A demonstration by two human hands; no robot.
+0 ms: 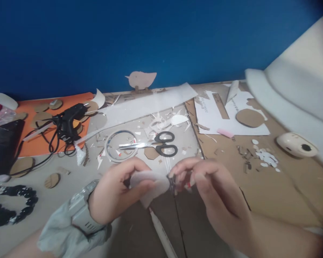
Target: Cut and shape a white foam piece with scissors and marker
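My left hand pinches a pale round paper piece between thumb and fingers, just above the table's near edge. A grey watch sits on that wrist. My right hand is closed beside it, fingertips at the piece's right edge, gripping a small dark thing with a red spot that I cannot make out. A white pen lies under the hands. Black-handled scissors rest just beyond, blades across a clear tape ring.
A black glue gun with its cord lies on orange paper at left. Cardboard discs, white scraps, a cardboard bird, a white sheet, a cream round device and black beads surround them.
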